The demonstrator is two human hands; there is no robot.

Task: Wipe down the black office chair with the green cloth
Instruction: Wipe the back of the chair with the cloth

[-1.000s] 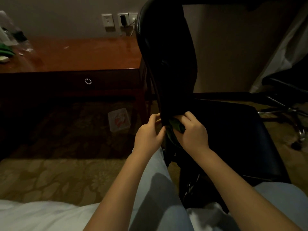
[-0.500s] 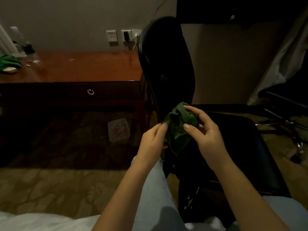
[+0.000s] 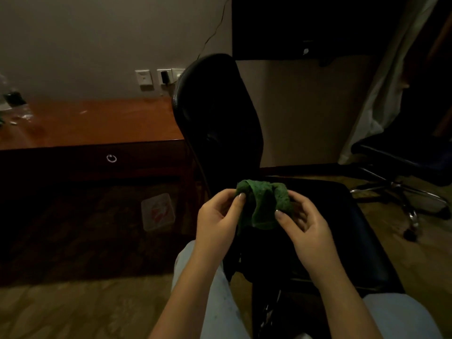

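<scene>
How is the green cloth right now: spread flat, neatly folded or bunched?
Bunched: the green cloth sags in crumpled folds between the left hand and right hand, each pinching one side.

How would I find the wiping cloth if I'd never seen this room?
Find the black office chair beside the wooden desk. Over its seat, the left hand and right hand pinch a crumpled cloth between them. It is green, unlike the black chair around it.

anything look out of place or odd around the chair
One thing: a pale square item with a red mark lies askew on the carpet by the desk, left of the black office chair. Otherwise nothing stands out; the green cloth is bunched between the left hand and right hand.
</scene>
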